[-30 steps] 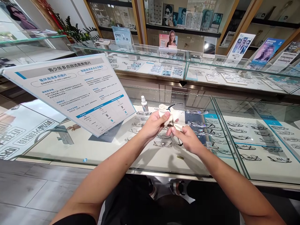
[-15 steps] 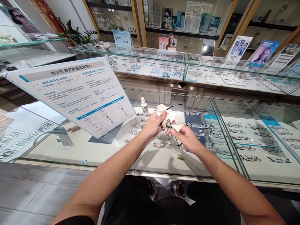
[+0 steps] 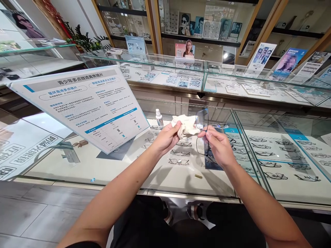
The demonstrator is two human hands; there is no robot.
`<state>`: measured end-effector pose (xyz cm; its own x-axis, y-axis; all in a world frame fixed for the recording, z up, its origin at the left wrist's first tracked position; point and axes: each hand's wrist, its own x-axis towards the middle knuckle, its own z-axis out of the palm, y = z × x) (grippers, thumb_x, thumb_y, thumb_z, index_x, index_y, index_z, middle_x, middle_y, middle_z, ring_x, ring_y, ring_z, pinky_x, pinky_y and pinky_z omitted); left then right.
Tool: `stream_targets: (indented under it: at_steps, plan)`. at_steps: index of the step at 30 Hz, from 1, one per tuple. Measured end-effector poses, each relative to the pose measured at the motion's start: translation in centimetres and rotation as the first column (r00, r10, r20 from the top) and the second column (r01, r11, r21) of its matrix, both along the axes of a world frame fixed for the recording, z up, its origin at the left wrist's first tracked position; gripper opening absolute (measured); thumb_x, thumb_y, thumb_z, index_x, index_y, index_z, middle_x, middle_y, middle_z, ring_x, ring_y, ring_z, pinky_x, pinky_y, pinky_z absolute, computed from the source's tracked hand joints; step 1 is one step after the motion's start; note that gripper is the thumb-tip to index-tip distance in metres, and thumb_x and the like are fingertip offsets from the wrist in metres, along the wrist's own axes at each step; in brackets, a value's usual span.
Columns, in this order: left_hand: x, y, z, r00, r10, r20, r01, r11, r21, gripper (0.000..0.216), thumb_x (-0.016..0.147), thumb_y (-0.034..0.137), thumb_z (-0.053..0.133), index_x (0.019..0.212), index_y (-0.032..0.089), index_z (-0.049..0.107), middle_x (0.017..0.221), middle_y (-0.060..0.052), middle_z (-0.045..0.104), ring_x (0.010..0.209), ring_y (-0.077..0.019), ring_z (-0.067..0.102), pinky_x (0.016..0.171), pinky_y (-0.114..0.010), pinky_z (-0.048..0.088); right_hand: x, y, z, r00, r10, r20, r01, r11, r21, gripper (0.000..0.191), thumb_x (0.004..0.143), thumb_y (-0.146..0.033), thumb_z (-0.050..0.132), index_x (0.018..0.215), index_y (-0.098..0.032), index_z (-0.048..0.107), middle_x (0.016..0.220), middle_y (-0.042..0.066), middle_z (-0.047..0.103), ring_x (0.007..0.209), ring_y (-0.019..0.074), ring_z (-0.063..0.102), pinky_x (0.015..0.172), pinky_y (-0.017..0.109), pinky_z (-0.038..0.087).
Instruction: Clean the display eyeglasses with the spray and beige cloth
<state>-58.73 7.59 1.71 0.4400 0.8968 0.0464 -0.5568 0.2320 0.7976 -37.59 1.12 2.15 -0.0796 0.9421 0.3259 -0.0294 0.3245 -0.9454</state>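
My left hand [image 3: 169, 136] is closed on a crumpled cream cloth [image 3: 188, 125], held over the glass counter. Just right of it, my right hand [image 3: 218, 143] pinches a pair of dark-framed eyeglasses [image 3: 202, 119] near the middle of the frame. The glasses are turned upright, one lens above the fingers and the other below. The cloth's right edge comes close to the glasses; whether they touch I cannot tell. Behind my left hand a small white spray bottle [image 3: 159, 117] stands on the counter.
A large printed sign [image 3: 85, 106] leans at the left. Rows of eyeglasses [image 3: 179, 161] lie inside the glass display counter [image 3: 165, 187]. A small gold-coloured piece [image 3: 198, 176] is near the front edge. Another display counter [image 3: 165, 62] with upright cards runs across the back.
The glasses have come out of the cloth and turned upright in my right hand, which has moved right and up. The cloth stays bunched in my left hand.
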Motion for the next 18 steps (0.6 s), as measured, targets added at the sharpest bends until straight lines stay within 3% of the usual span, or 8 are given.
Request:
stream_targets:
  at_steps: [3,6,9,12,15,18]
  plan:
    - [0.0,-0.5,-0.4,0.984,-0.152,-0.090,0.156,0.987,0.028,0.047,0.087,0.049,0.090,0.114,0.012,0.080,0.106,-0.014,0.082,0.111,-0.0256,0.077,0.108,-0.037,0.057,0.1,0.1,0.1,0.997,-0.066,-0.039,0.068,0.996,0.055,0.030,0.102,-0.054,0.069,0.100,-0.032,0.089,0.108,0.007,0.061,0.110,0.0257,0.058,0.101,0.041,0.046]
    - [0.1,-1.2,-0.7,0.947,-0.260,-0.190,0.275,0.959,0.059,0.055,0.085,0.060,0.089,0.111,0.013,0.080,0.095,-0.008,0.079,0.093,-0.0192,0.073,0.095,-0.032,0.056,-0.1,0.2,-0.2,0.997,-0.075,-0.032,0.077,0.995,0.064,0.028,0.102,-0.053,0.069,0.104,-0.033,0.089,0.112,0.006,0.061,0.117,0.0257,0.059,0.105,0.040,0.045]
    - [0.2,-1.9,-0.8,0.910,-0.299,-0.289,0.332,0.941,0.072,0.058,0.084,0.068,0.086,0.103,0.013,0.078,0.080,-0.002,0.069,0.073,-0.0125,0.060,0.076,-0.026,0.049,-0.5,0.3,-0.6,0.997,-0.077,0.007,0.077,0.996,0.042,0.032,0.102,-0.056,0.069,0.107,-0.032,0.089,0.115,0.007,0.061,0.119,0.0262,0.060,0.106,0.040,0.047]
    - [0.6,-2.3,-0.9,0.897,-0.294,-0.329,0.345,0.932,0.108,0.058,0.086,0.069,0.083,0.092,0.013,0.071,0.075,0.000,0.061,0.065,-0.0096,0.047,0.065,-0.024,0.038,-1.0,0.2,-0.8,0.995,-0.090,0.044,0.089,0.995,0.038,0.036,0.102,-0.059,0.068,0.109,-0.031,0.089,0.117,0.007,0.061,0.121,0.0260,0.060,0.109,0.040,0.049]
    - [1.2,-2.6,-1.1,0.910,-0.228,-0.346,0.303,0.935,0.183,0.062,0.091,0.074,0.074,0.077,0.015,0.061,0.066,0.003,0.051,0.059,-0.0080,0.037,0.058,-0.024,0.027,-1.6,-0.2,-0.6,0.995,-0.078,0.061,0.079,0.997,-0.021,0.041,0.100,-0.064,0.068,0.111,-0.030,0.089,0.118,0.008,0.059,0.107,0.0223,0.061,0.088,0.034,0.059]
    - [1.5,-2.7,-1.6,0.911,-0.124,-0.393,0.243,0.932,0.268,0.070,0.096,0.079,0.063,0.066,0.016,0.057,0.055,0.004,0.041,0.052,-0.0074,0.026,0.053,-0.028,0.018,-2.2,-0.6,-0.3,0.999,-0.029,0.029,0.033,0.991,-0.133,0.046,0.097,-0.068,0.070,0.114,-0.029,0.088,0.121,0.008,0.055,0.088,0.0179,0.057,0.054,0.025,0.055]
